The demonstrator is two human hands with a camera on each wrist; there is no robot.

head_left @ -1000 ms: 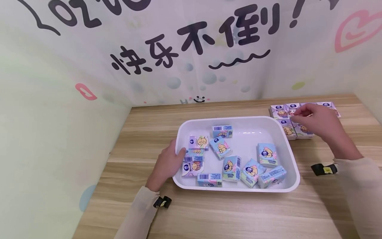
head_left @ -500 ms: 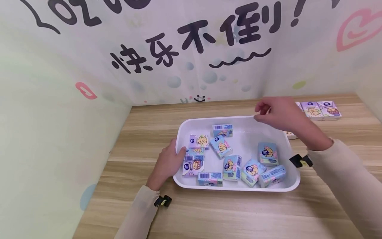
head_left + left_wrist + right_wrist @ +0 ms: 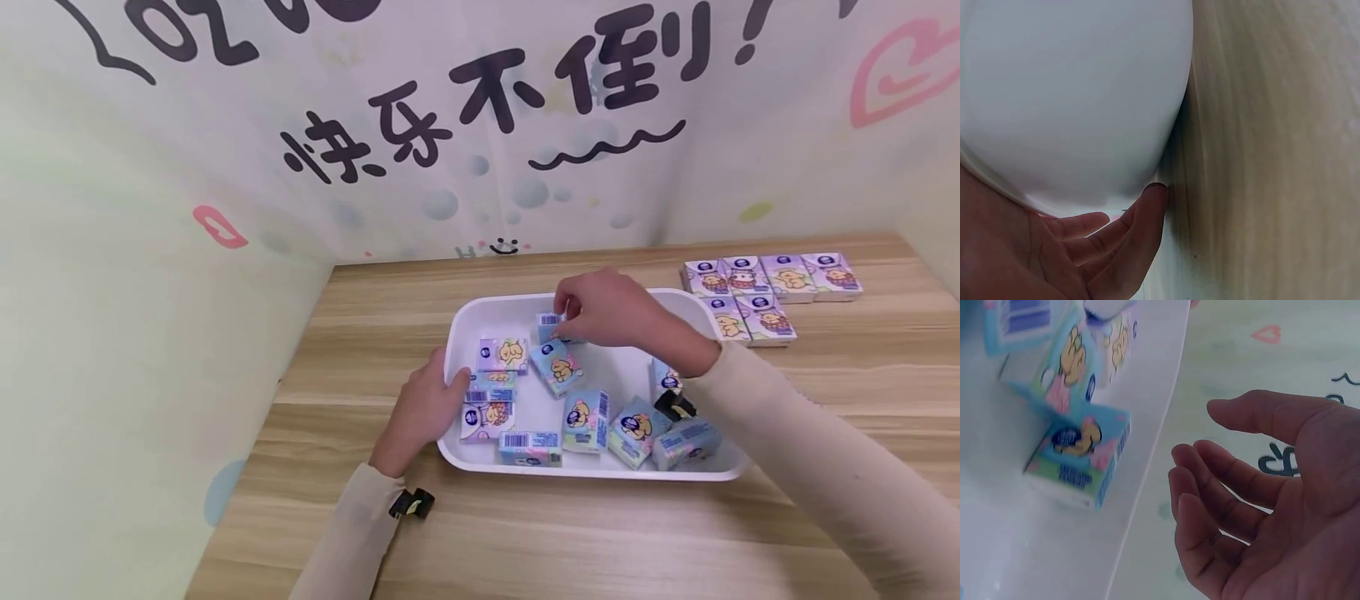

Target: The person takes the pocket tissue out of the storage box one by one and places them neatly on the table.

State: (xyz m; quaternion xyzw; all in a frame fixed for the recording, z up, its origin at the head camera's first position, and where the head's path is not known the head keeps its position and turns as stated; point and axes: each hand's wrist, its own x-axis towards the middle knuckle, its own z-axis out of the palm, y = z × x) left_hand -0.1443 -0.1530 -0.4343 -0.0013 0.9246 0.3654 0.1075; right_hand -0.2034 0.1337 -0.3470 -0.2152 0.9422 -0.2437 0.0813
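A white plastic tray [image 3: 622, 367] holds several small blue and purple tissue packs with cartoon prints. At its left end my left hand [image 3: 423, 400] grips the wall, thumb over the rim and fingers along the outside. My right hand [image 3: 611, 308] hovers over the back of the tray, fingers loosely bent and nothing between them. Just by its fingertips lies a blue tissue pack [image 3: 550, 331], partly hidden by the hand. In the right wrist view, a gap separates the thumb from the fingers, and a blue pack [image 3: 1082, 453] lies inside the tray.
Purple tissue packs [image 3: 787, 279] lie in two adjoining rows on the wooden table [image 3: 525, 542], right of the tray. A printed cloth wall [image 3: 450, 208] rises behind the table, with pale side walls at left and right.
My right hand has moved left from the purple packs on the table to above the tray's back part, uncovering those rows. The left hand and tray have stayed put.
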